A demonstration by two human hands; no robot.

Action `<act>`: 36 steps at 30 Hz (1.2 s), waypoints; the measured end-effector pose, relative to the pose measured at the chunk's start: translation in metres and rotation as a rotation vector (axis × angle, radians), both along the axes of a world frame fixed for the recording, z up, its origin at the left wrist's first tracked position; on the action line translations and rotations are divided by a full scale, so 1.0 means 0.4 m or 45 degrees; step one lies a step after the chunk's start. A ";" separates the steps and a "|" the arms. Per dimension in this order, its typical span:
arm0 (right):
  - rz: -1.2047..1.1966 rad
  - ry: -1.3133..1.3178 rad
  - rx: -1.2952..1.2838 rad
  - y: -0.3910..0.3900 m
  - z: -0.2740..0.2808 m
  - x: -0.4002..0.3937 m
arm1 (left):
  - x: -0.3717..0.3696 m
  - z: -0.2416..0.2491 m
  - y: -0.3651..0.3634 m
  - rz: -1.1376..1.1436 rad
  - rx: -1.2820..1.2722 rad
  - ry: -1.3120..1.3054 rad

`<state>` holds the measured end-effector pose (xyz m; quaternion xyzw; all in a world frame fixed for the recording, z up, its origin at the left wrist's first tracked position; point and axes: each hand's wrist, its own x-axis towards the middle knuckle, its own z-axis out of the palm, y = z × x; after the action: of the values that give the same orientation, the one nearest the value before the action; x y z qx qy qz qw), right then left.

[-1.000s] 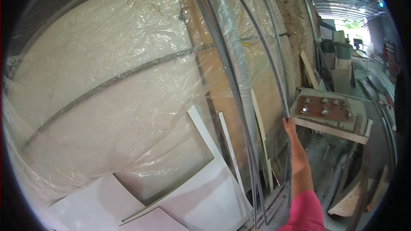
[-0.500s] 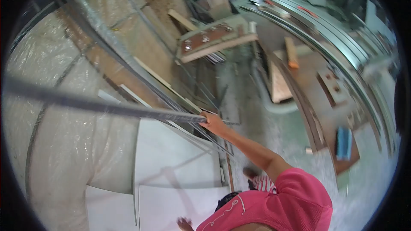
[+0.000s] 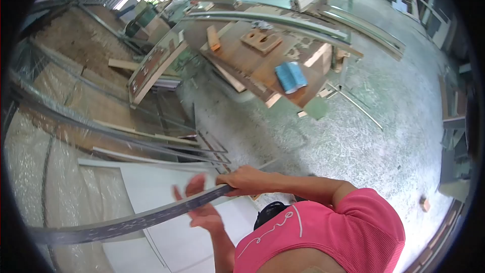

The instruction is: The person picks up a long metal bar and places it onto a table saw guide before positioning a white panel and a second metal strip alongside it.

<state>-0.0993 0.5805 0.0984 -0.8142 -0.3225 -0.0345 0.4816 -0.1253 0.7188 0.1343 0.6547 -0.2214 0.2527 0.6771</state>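
Note:
My right hand (image 3: 242,179) is closed round the near end of a long dark-grey bar (image 3: 151,217), which runs off to the left edge of the view and looks slightly bowed through the lens. Beneath and behind the bar, close to that grip, is my left hand (image 3: 206,215). Its fingers are spread and a little blurred, and the bar hides part of the palm. Large white panels (image 3: 156,184) lie below both hands. Beside them, more long grey strips (image 3: 151,144) lean along the plastic-covered side.
A brown worktable (image 3: 247,65) carries a blue packet (image 3: 291,77), a wooden block with holes (image 3: 261,41) and an orange-tipped wood piece (image 3: 213,38). Long metal profiles (image 3: 268,19) lie across its far side. Clear plastic sheeting (image 3: 25,172) hangs at left. A thin stick (image 3: 359,107) lies on the floor.
My view has turned right. The bar has swung lower and nearer my body in my right hand. My left hand has risen from the bottom edge up to the bar.

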 end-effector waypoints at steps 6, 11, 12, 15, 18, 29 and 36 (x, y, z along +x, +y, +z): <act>-0.317 0.237 -0.017 -0.368 -0.051 -0.240 | -0.127 -0.056 -0.370 -0.739 -0.149 0.271; -0.607 0.267 0.070 -0.720 -0.073 -0.467 | -0.223 -0.097 -0.738 -0.958 -0.335 0.426; -0.764 0.181 -0.028 -0.801 -0.075 -0.525 | -0.240 -0.111 -0.812 -0.937 -0.436 0.530; -1.115 0.217 -0.239 -1.066 -0.178 -0.737 | -0.272 -0.114 -1.020 -0.879 -0.586 0.710; -1.360 0.515 -0.477 -1.316 -0.262 -0.983 | -0.263 -0.116 -1.190 -0.804 -0.703 0.836; -1.432 1.455 -0.480 -1.623 -0.540 -1.440 | -0.161 -0.179 -1.642 -0.771 -0.711 1.202; -1.578 1.283 -0.529 -1.839 -0.642 -1.379 | 0.032 -0.256 -1.906 -0.796 -0.772 1.295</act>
<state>-0.6509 -0.1552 -0.1583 -0.8347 0.4401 0.1358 0.3019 -0.1124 -0.0434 0.0321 0.3780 0.0271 -0.2445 0.8925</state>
